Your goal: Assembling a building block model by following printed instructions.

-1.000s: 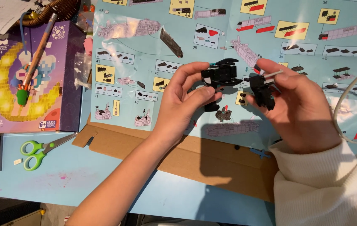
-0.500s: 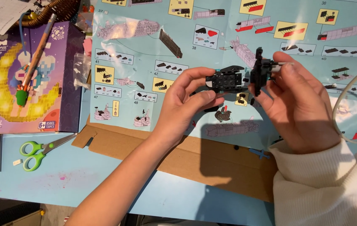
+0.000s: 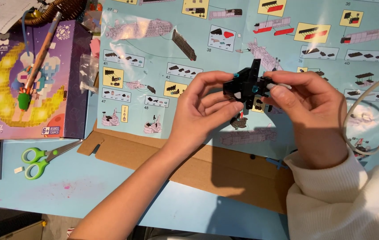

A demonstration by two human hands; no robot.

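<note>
Grip: left hand and right hand both pinch the black brick assembly, fingers clamped on its ends.
Place: held above the building instruction sheet.
Around: cardboard, green scissors, purple set box.

i'm holding the brick assembly between my left hand and right hand, above the instruction sheet. the sheet is lying partly over the cardboard, which is sitting on the table nearer to me. the scissors are lying left of the cardboard. the box is lying behind the scissors, left of the sheet. a small loose piece is resting on the sheet under my hands.
</note>
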